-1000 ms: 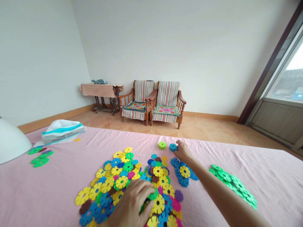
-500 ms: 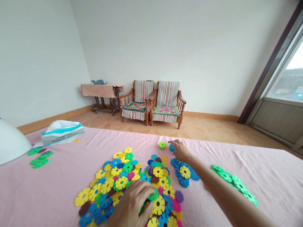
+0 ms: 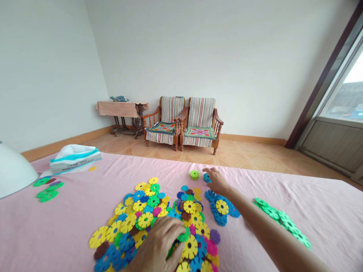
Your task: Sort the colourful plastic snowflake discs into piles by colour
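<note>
My left hand [image 3: 161, 241] rests on a spread pile of notched plastic snowflake discs [image 3: 129, 222], its fingers curled and the thumb closed around some green discs [image 3: 171, 250]. Much of what it grips is hidden by the hand. My right hand [image 3: 217, 182] reaches farther out, fingers extended over a small blue disc stack [image 3: 207, 177]. Its fingertips look apart; whether they touch the blue discs is unclear. Just left of it stands a short lime-green disc stack [image 3: 194, 174]. Under my right wrist lies a group of blue discs [image 3: 220, 218] topped by a yellow disc [image 3: 221, 206].
Green discs [image 3: 283, 221] lie in a row to the right of my right forearm. On the left are a few green discs [image 3: 47, 195], a tissue pack [image 3: 76, 160] and a white rounded object [image 3: 15, 172]. Two wooden armchairs [image 3: 201, 117] stand beyond the pink-covered table [image 3: 56, 230].
My right hand has shifted very slightly beside the blue stack, its fingers lifting a little off it. The left hand stays in place on the pile.
</note>
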{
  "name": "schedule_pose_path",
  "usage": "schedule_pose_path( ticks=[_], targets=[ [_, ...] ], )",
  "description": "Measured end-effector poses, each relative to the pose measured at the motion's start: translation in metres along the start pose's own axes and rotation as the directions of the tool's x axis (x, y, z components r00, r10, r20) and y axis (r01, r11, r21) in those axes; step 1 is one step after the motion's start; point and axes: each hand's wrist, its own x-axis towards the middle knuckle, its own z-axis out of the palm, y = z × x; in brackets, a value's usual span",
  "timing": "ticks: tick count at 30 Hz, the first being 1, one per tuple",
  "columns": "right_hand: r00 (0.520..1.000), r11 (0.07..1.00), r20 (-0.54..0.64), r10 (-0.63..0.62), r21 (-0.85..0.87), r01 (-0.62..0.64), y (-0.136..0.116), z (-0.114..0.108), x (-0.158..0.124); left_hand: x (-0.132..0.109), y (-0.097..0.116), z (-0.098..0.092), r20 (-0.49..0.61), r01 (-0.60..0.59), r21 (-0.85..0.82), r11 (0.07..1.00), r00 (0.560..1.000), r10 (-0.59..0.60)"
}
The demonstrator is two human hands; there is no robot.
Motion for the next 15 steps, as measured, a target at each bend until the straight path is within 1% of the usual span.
schedule_pose_path(
  ticks=[3, 5, 7, 9, 10, 12, 13, 15],
  targets=[
    [0.993, 0.997, -0.102, -0.058, 0.042, 0.063, -0.006, -0.007, -0.006, 0.001, 0.001, -0.001, -0.008, -0.004, -0.007, 1.000, 1.000, 0.004],
    [0.979, 0.992, -0.179, -0.100, 0.064, 0.113, -0.016, -0.015, -0.017, 0.001, 0.002, -0.003, -0.014, -0.004, -0.010, 1.000, 1.000, 0.004],
    [0.960, 0.980, -0.239, -0.147, 0.094, 0.174, -0.031, -0.024, -0.036, 0.001, 0.004, -0.004, -0.024, -0.005, -0.015, 1.000, 1.000, 0.005],
    [0.944, 0.957, -0.259, -0.204, 0.151, 0.248, -0.049, -0.032, -0.063, 0.001, 0.004, -0.005, -0.028, -0.005, -0.024, 1.000, 1.000, 0.005],
    [0.940, 0.941, -0.252, -0.230, 0.188, 0.280, -0.059, -0.035, -0.078, 0.001, 0.004, -0.005, -0.027, -0.008, -0.029, 1.000, 1.000, 0.007],
    [0.947, 0.921, -0.181, -0.266, 0.242, 0.305, -0.078, -0.039, -0.111, 0.001, 0.004, -0.005, -0.021, -0.015, -0.038, 0.999, 1.000, 0.014],
    [0.954, 0.922, -0.128, -0.269, 0.253, 0.294, -0.086, -0.039, -0.126, 0.000, 0.003, -0.004, -0.021, -0.020, -0.041, 0.999, 1.000, 0.019],
    [0.965, 0.933, 0.021, -0.262, 0.261, 0.248, -0.100, -0.038, -0.151, 0.000, 0.003, -0.002, -0.024, -0.029, -0.040, 0.999, 0.999, 0.028]
  ],
)
